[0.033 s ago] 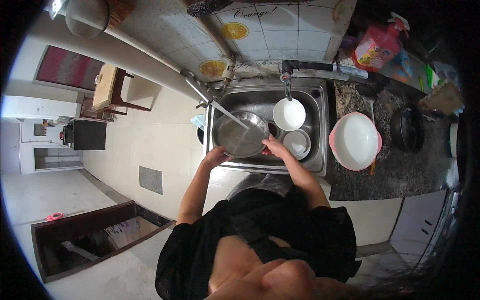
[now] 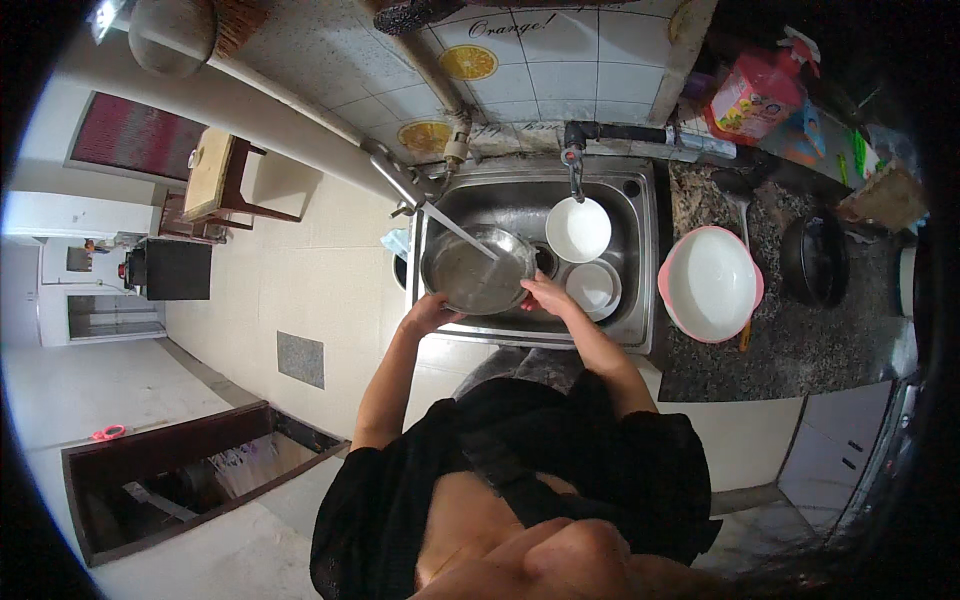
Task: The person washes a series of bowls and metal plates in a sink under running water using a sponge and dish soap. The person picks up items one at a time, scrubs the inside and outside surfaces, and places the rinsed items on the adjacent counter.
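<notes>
A round, shallow metal basin [image 2: 465, 285] is tilted over the left part of the steel sink [image 2: 642, 290]. My left hand [image 2: 430, 314] grips its near-left rim. On the right rim, my right hand [image 2: 546, 295] has its fingers closed round the edge, with some fingers hidden beneath. From the tap [image 2: 398, 180] at the sink's back left corner, a pale stream of water [image 2: 465, 236] falls into the basin. A white bowl [image 2: 578, 229] stands in the sink's right half under a second tap [image 2: 571, 156]. Nearer me are small stacked white dishes [image 2: 590, 287].
On the dark counter to the right sit a white dish with pink handles [image 2: 710, 283], a black pan [image 2: 815, 258] and a ladle-like utensil [image 2: 738, 190]. A pink pump bottle [image 2: 755, 95] stands behind them. A tiled wall [image 2: 560, 85] borders the sink's back.
The metal basin and both my hands have shifted very slightly to the left. Everything else stays in place.
</notes>
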The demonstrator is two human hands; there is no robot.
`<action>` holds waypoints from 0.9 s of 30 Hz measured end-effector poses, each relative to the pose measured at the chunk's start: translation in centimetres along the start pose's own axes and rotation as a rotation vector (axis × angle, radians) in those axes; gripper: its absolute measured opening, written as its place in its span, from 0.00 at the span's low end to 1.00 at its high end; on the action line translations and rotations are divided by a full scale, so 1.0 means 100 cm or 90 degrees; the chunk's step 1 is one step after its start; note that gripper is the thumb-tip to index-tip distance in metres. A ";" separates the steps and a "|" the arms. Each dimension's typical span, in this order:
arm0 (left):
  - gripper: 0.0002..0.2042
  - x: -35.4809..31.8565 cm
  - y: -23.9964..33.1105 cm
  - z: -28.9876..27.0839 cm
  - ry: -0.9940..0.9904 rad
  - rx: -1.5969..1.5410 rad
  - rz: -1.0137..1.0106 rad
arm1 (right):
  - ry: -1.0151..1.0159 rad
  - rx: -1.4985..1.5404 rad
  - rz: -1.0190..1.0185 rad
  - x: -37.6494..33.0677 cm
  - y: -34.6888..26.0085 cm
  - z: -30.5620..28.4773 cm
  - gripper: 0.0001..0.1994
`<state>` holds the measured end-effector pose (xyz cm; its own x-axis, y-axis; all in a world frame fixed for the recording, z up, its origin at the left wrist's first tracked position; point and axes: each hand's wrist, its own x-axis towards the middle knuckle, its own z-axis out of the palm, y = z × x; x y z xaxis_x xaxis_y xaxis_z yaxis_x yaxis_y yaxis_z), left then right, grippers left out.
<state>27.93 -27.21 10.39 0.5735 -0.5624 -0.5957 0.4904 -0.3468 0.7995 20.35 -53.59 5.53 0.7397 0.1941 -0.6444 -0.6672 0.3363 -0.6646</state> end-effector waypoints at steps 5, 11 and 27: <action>0.26 -0.015 0.038 0.018 0.178 -0.161 0.013 | 0.141 -0.109 -0.031 0.061 0.039 0.007 0.13; 0.30 -0.010 0.032 0.005 0.257 0.103 0.288 | 0.242 -0.753 -0.463 0.114 0.082 0.017 0.11; 0.31 0.024 -0.042 -0.027 0.174 0.201 0.226 | 0.305 -0.686 -0.037 0.099 0.067 0.020 0.14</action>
<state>29.06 -25.12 5.40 0.8385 -0.4847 -0.2490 0.0385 -0.4031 0.9143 23.40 -47.59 -4.55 0.8164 -0.2393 -0.5256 -0.5331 -0.6624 -0.5264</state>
